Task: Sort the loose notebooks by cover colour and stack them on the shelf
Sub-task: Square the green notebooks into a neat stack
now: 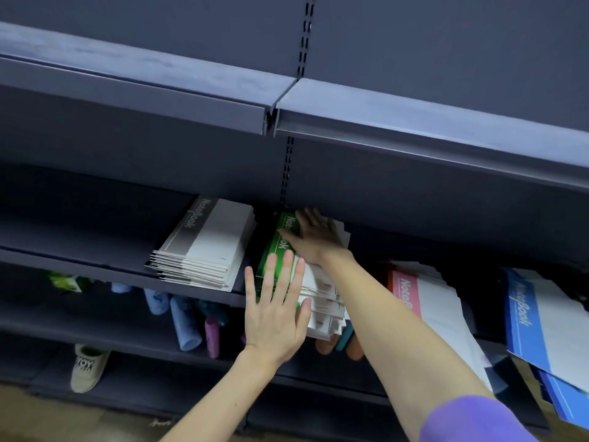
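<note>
In the head view, the left hand (pixel 276 317) is pressing flat, fingers straight, against the front edge of the green notebooks (pixel 278 247) on the shelf (pixel 79 250). The right hand (pixel 314 236) is lying released on top. Grey notebooks (pixel 204 247) are sitting at nine o'clock of them, pink notebooks (pixel 411 295) and blue notebooks (pixel 526 317) at three o'clock.

Four notebook stacks in a row on one shelf (pixel 95 266)

From 9 to 3 o'clock: first stack (pixel 204 247), second stack (pixel 322 301), third stack (pixel 436 311), fourth stack (pixel 541 323). The right hand (pixel 314 237) lies on the second stack, the left hand (pixel 277 314) before it at 6 o'clock.
</note>
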